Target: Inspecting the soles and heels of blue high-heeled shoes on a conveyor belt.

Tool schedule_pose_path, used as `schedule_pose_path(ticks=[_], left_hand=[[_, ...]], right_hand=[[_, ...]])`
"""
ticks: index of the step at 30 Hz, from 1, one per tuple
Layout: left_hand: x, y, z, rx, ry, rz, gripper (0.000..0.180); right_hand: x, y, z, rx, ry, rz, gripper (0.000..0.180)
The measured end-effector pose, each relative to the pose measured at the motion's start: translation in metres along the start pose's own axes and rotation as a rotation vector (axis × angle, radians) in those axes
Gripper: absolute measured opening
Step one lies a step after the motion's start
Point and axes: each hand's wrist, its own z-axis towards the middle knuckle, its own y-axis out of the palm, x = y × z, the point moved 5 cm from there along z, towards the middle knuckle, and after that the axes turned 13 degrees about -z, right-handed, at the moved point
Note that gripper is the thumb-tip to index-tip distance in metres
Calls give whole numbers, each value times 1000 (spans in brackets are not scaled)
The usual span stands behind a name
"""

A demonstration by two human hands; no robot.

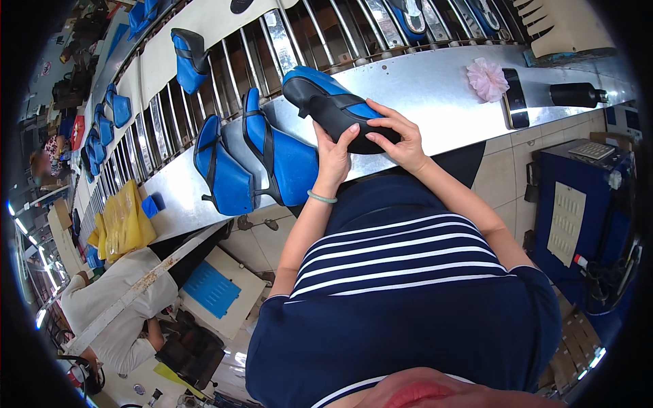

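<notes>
A black heeled shoe (330,112) on a blue last is held between both my hands above the metal ledge. Its black sole faces up toward me and its toe points to the far left. My left hand (333,155), below a pale green bangle, grips the near left side with the thumb pressed on the shoe. From the right, my right hand (401,138) holds the same end with curled fingers. Just left of my hands, two strappy black shoes on blue lasts, one (280,151) nearer me and another (219,170) beside it, rest on the ledge.
A roller conveyor (238,68) runs beyond the metal ledge (435,95), carrying more shoes on lasts (189,62). On the ledge's right are a pink scrunchie (487,79), phone (515,102) and black bottle (577,94). Yellow plastic (126,221) and a person (115,306) are at left.
</notes>
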Motion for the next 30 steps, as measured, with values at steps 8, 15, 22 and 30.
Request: schedule_pose_path(ticks=[8, 15, 22, 30], left_hand=[[-7, -6, 1, 15, -70, -124, 81], [-8, -3, 0, -69, -90, -65, 91], [-8, -4, 1, -30, -85, -30, 94], [-8, -4, 0, -24, -84, -9, 92]], right_hand=[[7, -8, 0, -37, 221, -53, 58], [33, -4, -8, -180, 466, 258, 60], [17, -10, 2, -139, 299, 91, 54], [24, -4, -6, -71, 328, 176, 49]])
